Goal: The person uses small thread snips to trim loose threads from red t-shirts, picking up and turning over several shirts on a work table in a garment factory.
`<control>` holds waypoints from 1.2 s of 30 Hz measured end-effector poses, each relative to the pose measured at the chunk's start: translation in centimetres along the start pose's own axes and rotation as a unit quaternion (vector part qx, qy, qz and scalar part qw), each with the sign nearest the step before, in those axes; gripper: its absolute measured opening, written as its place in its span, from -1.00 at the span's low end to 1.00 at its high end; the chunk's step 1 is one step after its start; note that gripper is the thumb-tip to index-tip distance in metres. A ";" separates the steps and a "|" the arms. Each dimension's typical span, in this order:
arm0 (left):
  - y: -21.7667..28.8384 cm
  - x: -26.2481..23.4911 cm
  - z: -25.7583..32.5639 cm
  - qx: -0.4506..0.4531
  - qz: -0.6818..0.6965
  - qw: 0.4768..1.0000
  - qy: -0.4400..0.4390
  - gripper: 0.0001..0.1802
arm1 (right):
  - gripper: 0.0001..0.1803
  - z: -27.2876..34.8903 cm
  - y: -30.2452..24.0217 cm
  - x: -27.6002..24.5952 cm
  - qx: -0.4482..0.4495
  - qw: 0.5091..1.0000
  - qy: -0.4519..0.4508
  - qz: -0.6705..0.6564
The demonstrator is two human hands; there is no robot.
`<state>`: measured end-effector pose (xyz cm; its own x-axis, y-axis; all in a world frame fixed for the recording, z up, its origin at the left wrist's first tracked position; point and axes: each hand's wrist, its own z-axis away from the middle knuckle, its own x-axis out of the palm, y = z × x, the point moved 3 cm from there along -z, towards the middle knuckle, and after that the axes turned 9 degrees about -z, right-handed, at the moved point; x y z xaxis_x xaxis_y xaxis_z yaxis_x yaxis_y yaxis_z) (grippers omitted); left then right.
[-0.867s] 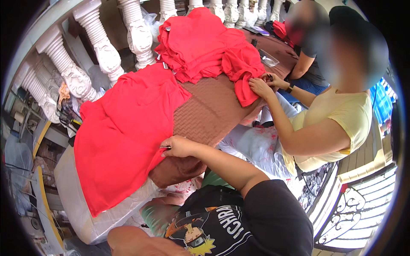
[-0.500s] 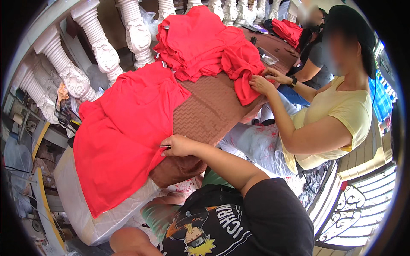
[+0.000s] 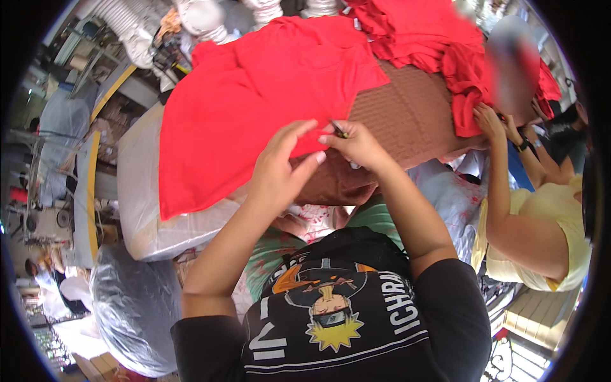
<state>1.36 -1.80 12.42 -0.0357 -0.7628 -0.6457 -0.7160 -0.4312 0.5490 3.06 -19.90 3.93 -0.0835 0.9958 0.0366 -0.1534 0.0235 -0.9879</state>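
A red garment point(image 3: 248, 114) lies spread over a brown patterned cover and a plastic-wrapped padded surface in front of me. My left hand point(image 3: 277, 162) is open above its near edge, thumb and fingers apart, with red cloth showing between them. Beside it, my right hand point(image 3: 363, 146) is closed around small dark thread snips point(image 3: 339, 130), partly hidden by the fingers. The snips' tip points toward the garment's edge. Whether the right fingertips also pinch the cloth, I cannot tell.
More red garments point(image 3: 414, 35) are piled on the brown cover point(image 3: 407, 111) at the far right. On the right a co-worker in a yellow top point(image 3: 541, 229) handles a red garment. White balusters point(image 3: 203, 19) stand behind, and a clear plastic bundle point(image 3: 133, 305) is at lower left.
My view has swung to the left. My left hand has risen from low in the picture to the garment's near edge, beside my right hand, which still holds the snips.
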 end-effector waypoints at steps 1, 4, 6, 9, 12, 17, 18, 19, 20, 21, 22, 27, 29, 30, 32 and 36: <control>-1.6 0.7 0.3 -0.023 -0.021 1.000 0.003 -0.60 | -0.87 1.1 -2.2 0.9 -0.019 1.000 -0.009 -0.017; -3.2 1.8 0.8 -0.099 -0.001 0.995 -0.005 -0.63 | -0.86 2.2 -4.4 1.7 -0.082 0.996 -0.023 -0.021; -3.3 2.4 1.3 -0.172 0.104 0.979 -0.024 -0.64 | -0.84 2.5 -5.0 1.8 -0.096 0.994 -0.041 -0.025; -3.1 2.7 1.7 -0.227 0.212 0.951 -0.010 -0.67 | -0.83 3.2 -5.3 1.5 -0.051 0.998 -0.039 -0.022; -1.9 2.2 2.1 -0.238 0.313 0.919 -0.023 -0.75 | -0.83 3.7 -5.4 1.7 -0.072 0.995 -0.051 -0.036; -1.9 1.6 2.1 -0.096 0.071 0.991 0.067 -0.66 | -0.85 3.4 -4.8 2.1 -0.086 0.996 -0.012 -0.030; -1.6 1.4 2.0 -0.033 -0.027 0.996 0.076 -0.64 | -0.86 3.3 -4.6 2.1 -0.092 0.996 -0.007 -0.016; -1.4 1.4 2.0 -0.038 -0.073 0.994 0.068 -0.64 | -0.86 3.2 -4.3 2.1 -0.099 0.995 -0.001 -0.003; -1.1 1.3 2.1 -0.041 -0.119 0.990 0.059 -0.64 | -0.86 3.2 -4.0 2.1 -0.105 0.994 0.005 0.011; -0.7 1.2 2.0 -0.043 -0.164 0.984 0.051 -0.64 | -0.86 3.1 -3.9 2.2 -0.126 0.992 0.009 0.023; -0.5 1.2 1.9 -0.115 -0.114 0.987 0.012 -0.65 | -0.86 3.0 -3.7 2.2 -0.145 0.989 0.013 0.035; -1.1 2.7 2.2 -0.235 0.130 0.962 0.044 -0.66 | -0.89 3.6 -4.4 3.5 -0.155 0.988 0.003 0.011; -1.5 2.9 2.1 -0.232 0.216 0.946 0.065 -0.64 | -0.88 4.0 -4.8 3.4 -0.182 0.983 0.006 0.031; -1.7 2.9 2.0 -0.230 0.258 0.935 0.076 -0.63 | -0.88 4.2 -5.1 3.4 -0.195 0.980 0.007 0.040; -2.1 2.8 1.9 -0.225 0.261 0.936 0.073 -0.65 | -0.87 4.6 -5.7 3.1 -0.214 0.973 0.022 0.088; -2.5 2.4 1.9 -0.230 0.260 0.935 0.070 -0.69 | -0.87 5.3 -6.8 3.1 -0.255 0.959 0.035 0.121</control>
<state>1.71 -1.66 8.50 -0.1808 -0.9688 -0.1695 -0.2495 -0.1215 0.9607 -1.37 -17.41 11.52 0.0128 0.9806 -0.1954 0.3646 -0.1866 -0.9123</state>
